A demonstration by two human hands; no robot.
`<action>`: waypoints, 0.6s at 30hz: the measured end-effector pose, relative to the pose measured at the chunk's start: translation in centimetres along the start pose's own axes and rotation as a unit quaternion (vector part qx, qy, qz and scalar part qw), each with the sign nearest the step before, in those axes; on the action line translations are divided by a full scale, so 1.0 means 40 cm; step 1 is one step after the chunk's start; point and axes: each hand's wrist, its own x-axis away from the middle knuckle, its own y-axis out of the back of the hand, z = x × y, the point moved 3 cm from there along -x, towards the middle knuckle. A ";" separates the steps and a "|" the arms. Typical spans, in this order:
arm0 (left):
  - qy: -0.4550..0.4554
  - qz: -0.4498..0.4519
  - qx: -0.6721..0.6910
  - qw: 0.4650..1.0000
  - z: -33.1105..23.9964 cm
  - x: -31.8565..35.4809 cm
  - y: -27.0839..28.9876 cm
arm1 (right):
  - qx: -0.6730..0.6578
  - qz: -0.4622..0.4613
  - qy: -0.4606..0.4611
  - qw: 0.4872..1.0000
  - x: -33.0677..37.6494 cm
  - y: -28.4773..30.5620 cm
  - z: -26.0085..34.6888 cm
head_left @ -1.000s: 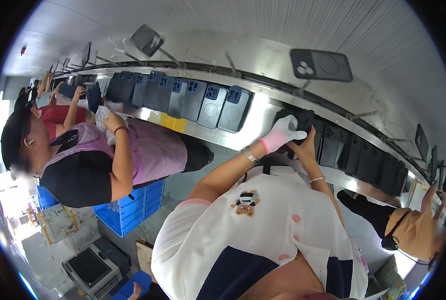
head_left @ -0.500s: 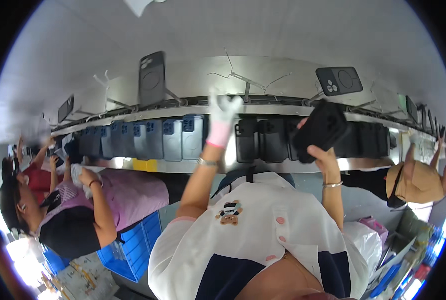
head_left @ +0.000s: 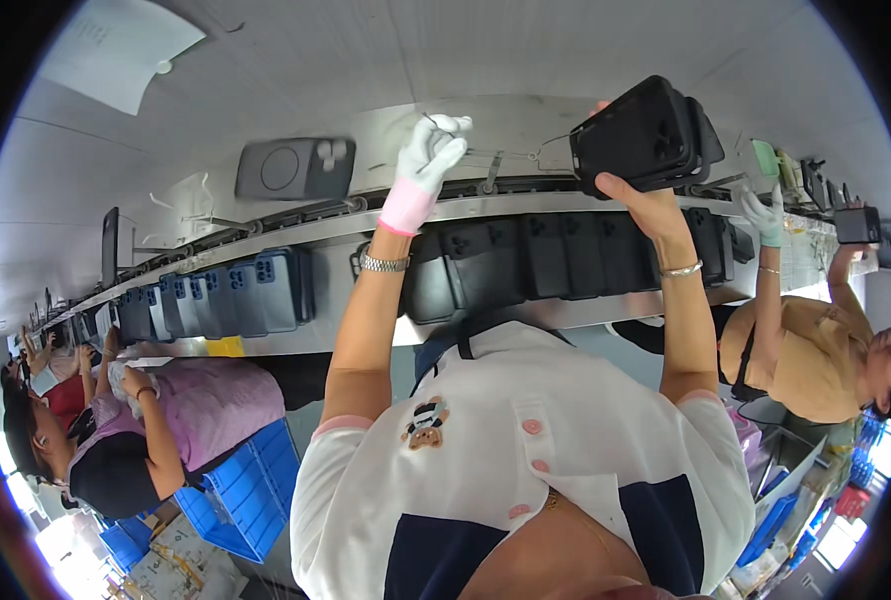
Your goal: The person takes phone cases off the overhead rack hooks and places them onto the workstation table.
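My left hand (head_left: 429, 163), in a white glove with a pink cuff, is raised at the conveyor rail. Its fingers are closed at one arm of a wire hanger (head_left: 533, 156). A small stack of black phone cases (head_left: 634, 135) is in my bare right hand (head_left: 646, 208), thumb in front and fingers behind. That stack sits before the hanger's right side and partly hides it. Below, on the metal ledge, black phone cases (head_left: 486, 260) lie in an overlapping row. Left of my forearm lies another row of dark blue cases (head_left: 276, 285).
A grey phone case (head_left: 296, 168), blurred, hangs on the rail (head_left: 366, 205) to the left. Co-workers sit on both sides, one in a pink apron (head_left: 221, 390), one in a tan top (head_left: 816, 360). Blue crates (head_left: 241, 490) stand lower left. Paper (head_left: 121, 50) is fixed upper left.
My left hand has closed at the wire hanger. The right hand has lifted its phone cases up to rail height. The view has shifted, and the hanging case at left now lies sideways.
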 end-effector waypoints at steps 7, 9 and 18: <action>-0.017 0.033 0.040 0.999 0.101 -0.081 -0.247 | 0.394 0.063 0.082 0.913 -0.064 0.126 0.102; -0.024 0.043 -0.040 0.998 0.110 -0.110 -0.331 | 0.486 0.103 0.081 0.864 -0.069 0.139 0.112; -0.096 0.038 -0.250 0.963 0.191 -0.201 -0.610 | 0.671 0.115 -0.004 0.732 0.000 0.365 0.119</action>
